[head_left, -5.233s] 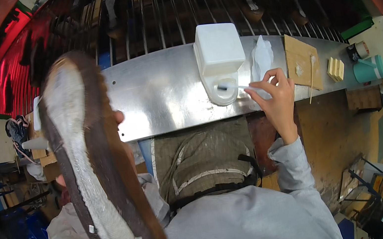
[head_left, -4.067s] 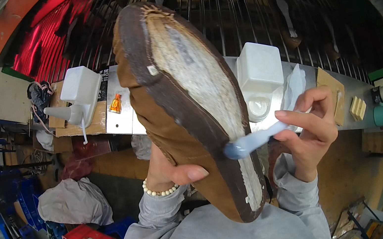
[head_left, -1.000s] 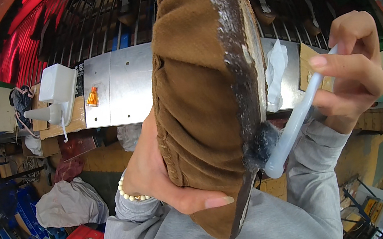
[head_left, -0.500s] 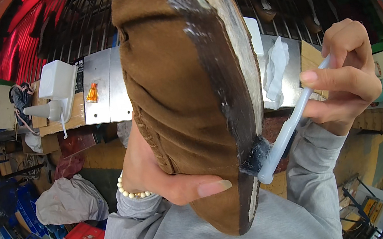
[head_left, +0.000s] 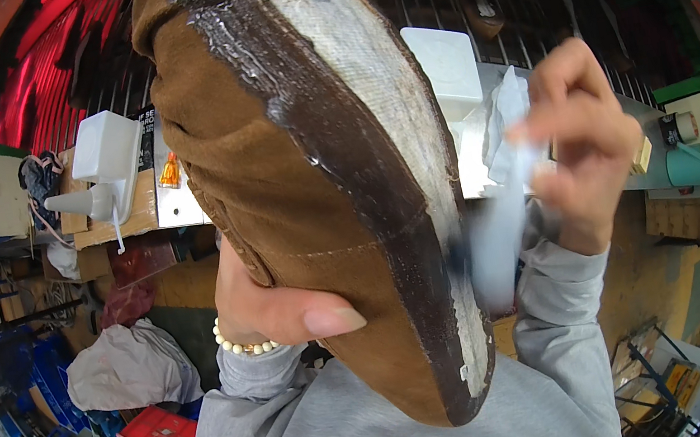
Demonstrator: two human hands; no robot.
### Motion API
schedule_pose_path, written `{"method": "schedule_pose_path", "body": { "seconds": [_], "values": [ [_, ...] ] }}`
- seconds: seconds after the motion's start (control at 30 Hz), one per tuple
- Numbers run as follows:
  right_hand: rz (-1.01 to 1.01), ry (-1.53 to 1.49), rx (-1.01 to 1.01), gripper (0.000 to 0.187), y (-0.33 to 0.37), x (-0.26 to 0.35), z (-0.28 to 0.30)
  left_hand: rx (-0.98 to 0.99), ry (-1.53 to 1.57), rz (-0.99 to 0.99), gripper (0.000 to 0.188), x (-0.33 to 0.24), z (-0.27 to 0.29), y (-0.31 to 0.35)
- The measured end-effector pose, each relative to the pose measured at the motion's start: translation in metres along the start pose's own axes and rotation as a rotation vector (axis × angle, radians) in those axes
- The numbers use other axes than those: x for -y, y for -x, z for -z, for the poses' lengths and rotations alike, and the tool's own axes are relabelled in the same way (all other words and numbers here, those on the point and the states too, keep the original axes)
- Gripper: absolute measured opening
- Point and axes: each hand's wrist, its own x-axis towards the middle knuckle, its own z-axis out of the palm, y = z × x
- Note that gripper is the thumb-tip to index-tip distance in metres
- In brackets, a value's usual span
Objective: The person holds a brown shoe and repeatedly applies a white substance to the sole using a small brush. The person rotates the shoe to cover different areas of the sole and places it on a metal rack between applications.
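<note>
At a steel bench (head_left: 184, 210), the left hand (head_left: 259, 311) grips a brown shoe (head_left: 307, 179) in front of a grey shirt (head_left: 338, 431), thumb laid on the shoe's side, pale sole (head_left: 366, 88) angled right. The right hand (head_left: 581, 145) pinches a whitish brush (head_left: 500, 240) just beside the sole; blur hides whether its bristles touch. Beyond, a white container (head_left: 442, 67) neighbours crumpled paper (head_left: 507, 120).
</note>
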Motion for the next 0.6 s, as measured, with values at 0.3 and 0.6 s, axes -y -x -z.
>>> {"method": "schedule_pose_path", "body": {
  "seconds": [0.3, 0.6],
  "values": [
    [-0.1, -0.148, -0.066, 0.038, 0.036, 0.007, -0.015, -0.322, 0.008, -0.297, 0.09, 0.001, 0.036, 0.011],
    [-0.024, 0.204, -0.077, 0.039, 0.008, 0.026, -0.018, -0.053, -0.091, -0.308, 0.082, -0.007, 0.047, 0.014]
  ]
}}
